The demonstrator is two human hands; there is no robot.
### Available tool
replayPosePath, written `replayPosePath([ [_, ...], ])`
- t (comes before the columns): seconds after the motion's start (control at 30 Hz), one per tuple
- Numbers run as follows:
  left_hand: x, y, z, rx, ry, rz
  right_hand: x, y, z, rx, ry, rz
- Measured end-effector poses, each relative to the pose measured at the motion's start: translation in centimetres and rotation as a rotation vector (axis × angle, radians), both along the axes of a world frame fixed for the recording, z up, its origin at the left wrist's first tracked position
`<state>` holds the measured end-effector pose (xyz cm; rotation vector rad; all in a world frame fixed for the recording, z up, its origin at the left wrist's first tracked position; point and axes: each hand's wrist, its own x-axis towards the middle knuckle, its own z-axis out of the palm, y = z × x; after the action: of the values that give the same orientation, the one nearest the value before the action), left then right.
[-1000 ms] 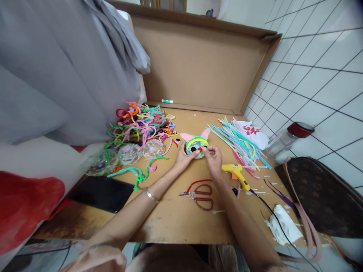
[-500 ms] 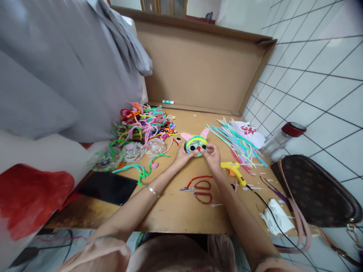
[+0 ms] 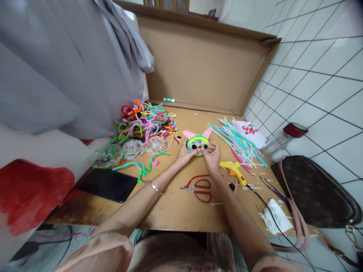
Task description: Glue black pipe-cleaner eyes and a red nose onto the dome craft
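Between my two hands is a small round animal face [image 3: 197,141] with pink ears, black eyes, a red nose and a yellow and green band. My left hand [image 3: 185,153] grips its left edge, thumb at the lower front by the nose. From the other side my right hand [image 3: 213,155] holds it, thumb also pressed near the nose. Red-handled scissors [image 3: 202,190] lie below the hands beside a red pipe cleaner [image 3: 195,176]. A yellow glue gun [image 3: 235,170] rests right of my right hand.
Tangled pipe cleaners [image 3: 147,121] and clear round discs [image 3: 155,144] fill the left side. Straight pipe cleaners [image 3: 238,139] lie at right, near a bottle [image 3: 283,138] and a brown bag [image 3: 317,189]. A black tablet [image 3: 109,185] sits front left; cardboard [image 3: 198,64] stands behind.
The animal face and both hands have shifted slightly right in view, as has most of the scene. My grip looks the same, thumbs still near the nose.
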<state>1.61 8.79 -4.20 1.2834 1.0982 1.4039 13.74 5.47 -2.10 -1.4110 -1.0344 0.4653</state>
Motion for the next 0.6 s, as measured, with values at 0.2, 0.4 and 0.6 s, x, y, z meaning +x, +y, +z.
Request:
replayPosePath([
  [0.2,-0.2,0.2,-0.5,0.032,0.028,-0.043,0.0,0.3,-0.4,0.009,0.025,0.013],
  [0.4,-0.5,0.5,-0.8,0.009,-0.066,-0.104,0.7,0.2,-0.8,0.036,0.073,0.097],
  [0.6,-1.1,0.0,-0.3,-0.035,-0.176,-0.142,1.4,-0.3,-0.9,0.058,0.099,0.111],
])
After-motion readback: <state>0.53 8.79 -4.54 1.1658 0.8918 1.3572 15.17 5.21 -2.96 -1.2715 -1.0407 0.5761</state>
